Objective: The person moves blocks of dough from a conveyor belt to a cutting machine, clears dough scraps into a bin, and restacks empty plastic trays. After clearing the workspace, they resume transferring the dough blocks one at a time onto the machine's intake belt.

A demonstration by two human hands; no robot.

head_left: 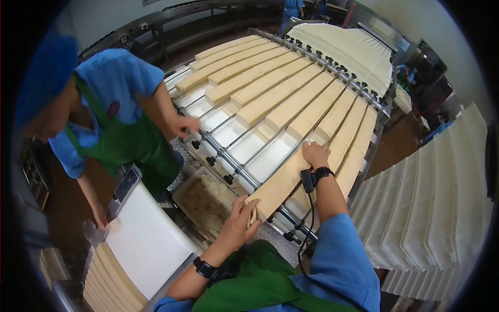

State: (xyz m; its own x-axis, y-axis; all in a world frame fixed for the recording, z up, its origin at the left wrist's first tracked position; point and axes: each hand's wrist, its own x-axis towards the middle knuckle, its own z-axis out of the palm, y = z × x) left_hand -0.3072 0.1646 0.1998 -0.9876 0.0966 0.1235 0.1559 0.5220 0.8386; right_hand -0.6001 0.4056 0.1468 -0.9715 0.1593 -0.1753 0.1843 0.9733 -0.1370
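Observation:
A long row of thin pale sheets (282,186), looking like stacked dough wrappers, lies at the near side of the conveyor between my two hands. My left hand (240,221) is closed at the row's near end, with a curled pale sheet (251,211) between its fingers. Over the far end of the same row, my right hand (316,154) bends its fingers onto the sheets; the fingertips are partly hidden. More rows (296,106) run side by side across the conveyor (262,162), divided by thin metal rods.
A co-worker in a green apron (136,148) stands at left, one hand by the conveyor, the other at a white tray (150,236) holding rows. A bin (205,195) of dough scraps sits below. Stacked white trays (421,208) rise at right. Black knobs line the metal bar (223,151).

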